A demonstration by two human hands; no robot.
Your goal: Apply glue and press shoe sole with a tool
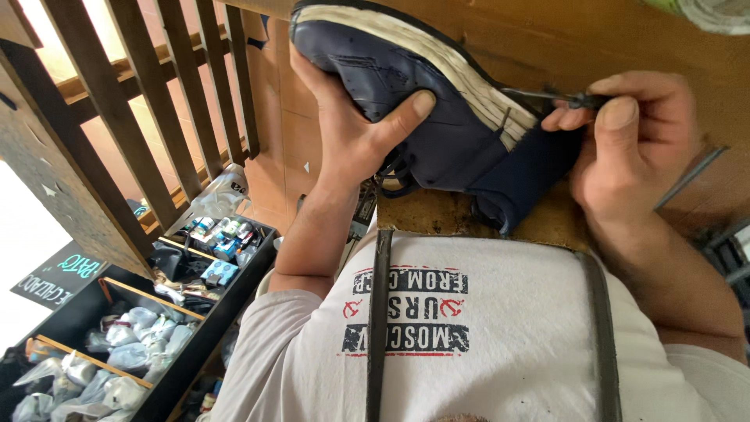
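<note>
- Head view: a dark blue shoe (437, 117) sits at about 12 o'clock in the frame, sole turned up and to the right, its pale sole edge (437, 59) running from upper left down towards 3 o'clock.
- The left hand (351, 129) is closed round the shoe from its 9 o'clock side; the thumb (402, 113) presses flat on the blue upper, and the other fingers wrap behind the toe, out of sight.
- The right hand (637, 144) lies at the shoe's 3 o'clock, just beside the heel; its thumb and fingers are pinched tight on a thin dark metal tool (547, 96).
- The tool points towards 9 o'clock, its tip meeting the sole edge near the heel; whether it goes into the sole I cannot tell.
- The shoe rests over a worn wooden block (437, 212) at its 6 o'clock, above the person's white printed shirt (484, 344).
- At 8 o'clock, well apart from both hands, a black compartmented tray (199, 328) holds small bottles and crumpled bags.
</note>
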